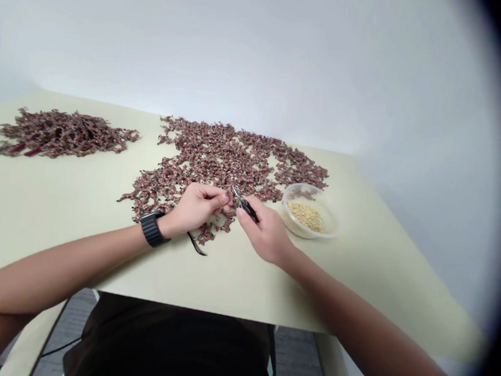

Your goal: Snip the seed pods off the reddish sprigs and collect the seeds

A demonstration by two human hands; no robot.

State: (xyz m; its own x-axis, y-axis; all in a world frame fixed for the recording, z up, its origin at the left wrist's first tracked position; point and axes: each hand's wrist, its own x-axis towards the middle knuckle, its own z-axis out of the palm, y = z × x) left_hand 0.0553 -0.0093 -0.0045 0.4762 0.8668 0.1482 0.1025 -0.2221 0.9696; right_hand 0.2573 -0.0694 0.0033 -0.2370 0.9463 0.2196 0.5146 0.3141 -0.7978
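My right hand (267,228) is closed around the dark handles of a pair of pliers (244,202), possibly cutters, whose metal jaws point up and left. Those jaws meet a small reddish-brown figure-like piece (231,195), pinched between the thumb and fingers of my left hand (202,207). The piece is partly hidden by the fingers, and its exact kind is too small to tell. Beyond both hands spreads a wide layer of similar brown pieces (209,154). Under my left wrist, a thin black curved tool end (196,245) pokes out on the table.
Right of my right hand stands a clear round plastic tub (286,212) holding many tiny yellowish bits (306,216). A second heap of brown pieces (65,134) lies at the left, with something dark red in it. The pale table (241,287) meets a white wall behind.
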